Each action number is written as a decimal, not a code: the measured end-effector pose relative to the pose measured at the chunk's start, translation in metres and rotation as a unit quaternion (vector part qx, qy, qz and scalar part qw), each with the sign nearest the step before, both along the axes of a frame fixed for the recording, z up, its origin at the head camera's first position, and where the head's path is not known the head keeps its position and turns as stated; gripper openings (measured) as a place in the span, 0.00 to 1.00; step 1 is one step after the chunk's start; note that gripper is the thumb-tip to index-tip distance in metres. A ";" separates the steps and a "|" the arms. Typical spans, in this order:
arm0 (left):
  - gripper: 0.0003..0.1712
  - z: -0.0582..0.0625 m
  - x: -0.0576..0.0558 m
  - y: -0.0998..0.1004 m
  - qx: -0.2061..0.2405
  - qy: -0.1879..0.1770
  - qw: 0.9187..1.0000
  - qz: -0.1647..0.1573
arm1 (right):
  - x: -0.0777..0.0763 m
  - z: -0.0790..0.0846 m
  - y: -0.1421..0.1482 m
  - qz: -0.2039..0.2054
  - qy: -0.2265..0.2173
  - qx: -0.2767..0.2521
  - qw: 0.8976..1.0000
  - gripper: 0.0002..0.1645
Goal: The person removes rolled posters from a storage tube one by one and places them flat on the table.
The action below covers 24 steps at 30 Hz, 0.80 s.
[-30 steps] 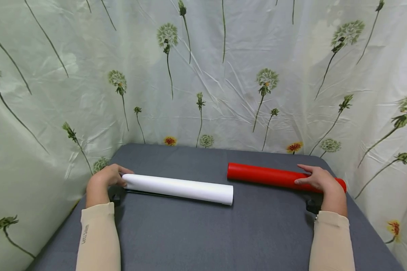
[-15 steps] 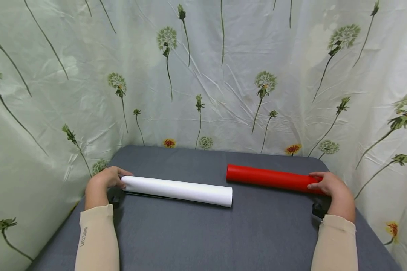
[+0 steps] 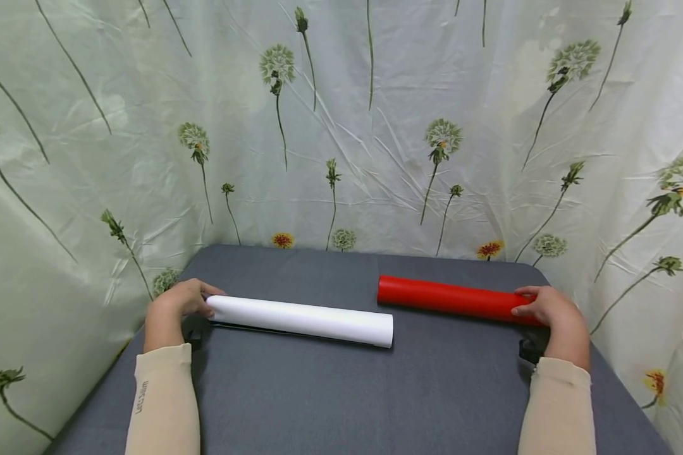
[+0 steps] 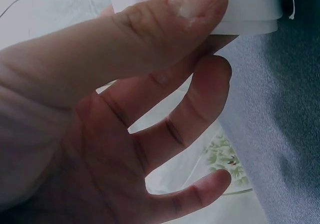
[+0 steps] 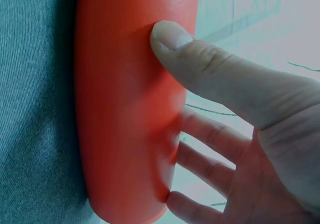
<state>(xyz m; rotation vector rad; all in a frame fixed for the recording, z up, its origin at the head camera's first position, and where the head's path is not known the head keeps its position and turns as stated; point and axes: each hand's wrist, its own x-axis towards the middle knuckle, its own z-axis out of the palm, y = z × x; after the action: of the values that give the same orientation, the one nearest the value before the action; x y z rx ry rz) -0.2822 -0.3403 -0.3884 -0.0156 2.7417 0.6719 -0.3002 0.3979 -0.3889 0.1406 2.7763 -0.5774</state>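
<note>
A white roll of sheet material (image 3: 301,318) lies on the grey table, left of the middle. My left hand (image 3: 178,302) pinches its left end; in the left wrist view the thumb (image 4: 170,13) presses on the white roll's end (image 4: 250,6), while the lower fingers are bent and free of it. Farther back on the right lies a smooth red roll (image 3: 449,297), its right end hidden by my right hand (image 3: 554,313). That hand grips the red roll near this end, thumb on the near side and fingers around the far side, as the right wrist view shows.
The grey cloth-covered table (image 3: 341,398) ends at a light curtain (image 3: 375,158) with dandelion prints, which hangs along the back and both sides. A gap separates the facing ends of the two rolls.
My right hand has shifted right along the red roll and closed its thumb and fingers around it near the right end. The left hand keeps its hold on the white roll.
</note>
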 end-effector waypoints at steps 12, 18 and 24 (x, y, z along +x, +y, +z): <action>0.33 -0.004 -0.005 0.010 0.013 -0.001 1.000 -0.009 | -0.007 -0.001 -0.012 0.009 0.016 0.043 0.999 0.47; 0.33 -0.005 -0.008 0.019 0.009 -0.001 1.000 -0.013 | -0.011 -0.004 -0.023 -0.010 0.016 0.039 0.999 0.48; 0.33 -0.007 -0.012 0.028 0.009 0.002 1.000 -0.014 | -0.015 -0.005 -0.035 -0.024 0.020 0.043 0.999 0.47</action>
<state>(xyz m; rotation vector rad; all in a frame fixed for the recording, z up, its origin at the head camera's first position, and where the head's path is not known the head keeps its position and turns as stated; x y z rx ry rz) -0.2941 -0.3120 -0.3949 0.0284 2.7348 0.6893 -0.3148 0.3626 -0.3941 0.2168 2.8444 -0.4759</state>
